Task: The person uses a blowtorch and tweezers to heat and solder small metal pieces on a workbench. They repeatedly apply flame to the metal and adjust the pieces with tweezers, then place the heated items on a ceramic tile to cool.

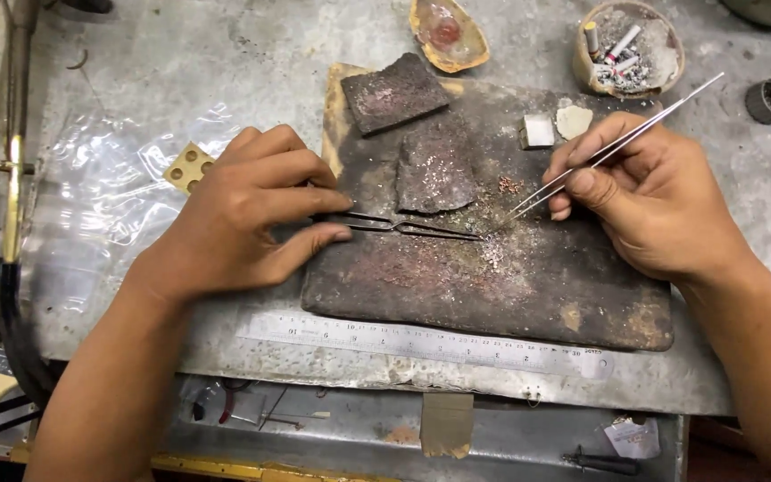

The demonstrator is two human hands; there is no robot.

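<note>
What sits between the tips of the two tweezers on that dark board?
Head view: only a scatter of tiny shiny grains on the dark board lies between the dark tweezers and silver tweezers.

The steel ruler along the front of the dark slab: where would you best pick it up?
Probably at its right end, coming from the front edge of the bench. The steel ruler lies flat and thin, close against the dark slab, so only its near long edge and ends are free for fingertips to lift.

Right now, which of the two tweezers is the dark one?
The tweezers in the left hand are dark, lying low on the board; the right hand holds long silver ones.
</note>
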